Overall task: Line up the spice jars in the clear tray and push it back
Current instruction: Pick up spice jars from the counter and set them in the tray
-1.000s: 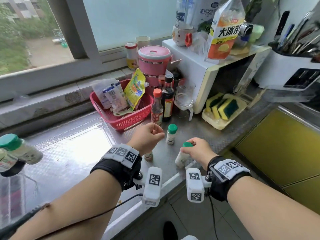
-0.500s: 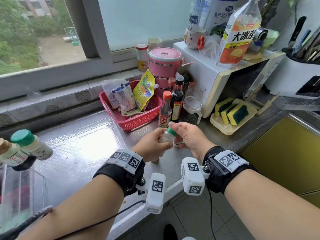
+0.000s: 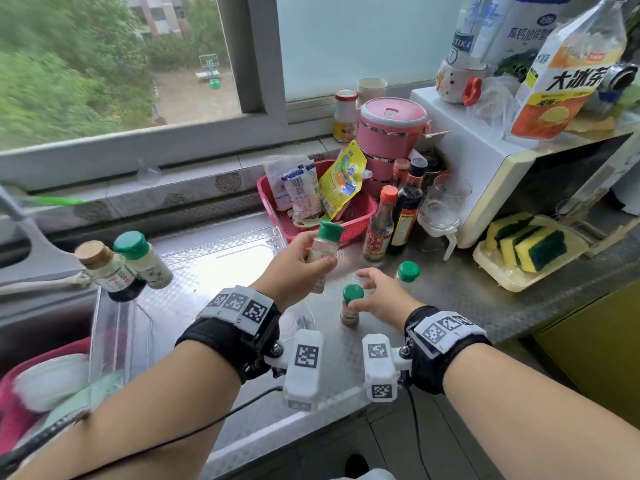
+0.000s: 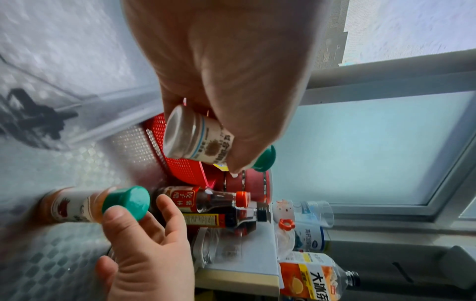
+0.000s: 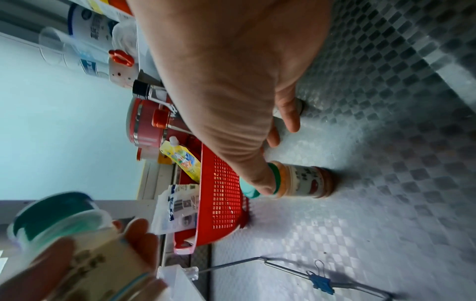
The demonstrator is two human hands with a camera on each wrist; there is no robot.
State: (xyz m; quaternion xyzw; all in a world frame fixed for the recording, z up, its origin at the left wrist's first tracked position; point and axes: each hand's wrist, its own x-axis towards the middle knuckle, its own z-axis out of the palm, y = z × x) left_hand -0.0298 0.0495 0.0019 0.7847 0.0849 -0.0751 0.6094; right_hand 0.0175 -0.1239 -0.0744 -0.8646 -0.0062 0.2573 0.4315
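My left hand [image 3: 306, 259] grips a green-capped spice jar [image 3: 323, 249] by its body, lifted and tilted above the steel counter; the left wrist view shows its base [image 4: 195, 140]. My right hand [image 3: 363, 289] hovers with spread fingers at a second green-capped jar [image 3: 350, 306] standing on the counter, thumb touching its cap [image 4: 128, 199]. A third green-capped jar [image 3: 407, 271] stands just behind that hand. The clear tray [image 3: 221, 268] lies to the left, with a cork-topped jar [image 3: 104, 268] and a green-capped jar [image 3: 143, 259] at its far left end.
A red basket [image 3: 346, 220] of packets, sauce bottles [image 3: 381, 226] and a glass [image 3: 443, 209] crowd the counter behind the jars. A microwave [image 3: 485, 161] and a sponge tray [image 3: 526, 247] stand at the right. A sink [image 3: 34, 320] lies beyond the tray's left end.
Both hands met on one jar half a second ago. Now the left hand alone holds it, and the right hand has let go and dropped to the standing jar.
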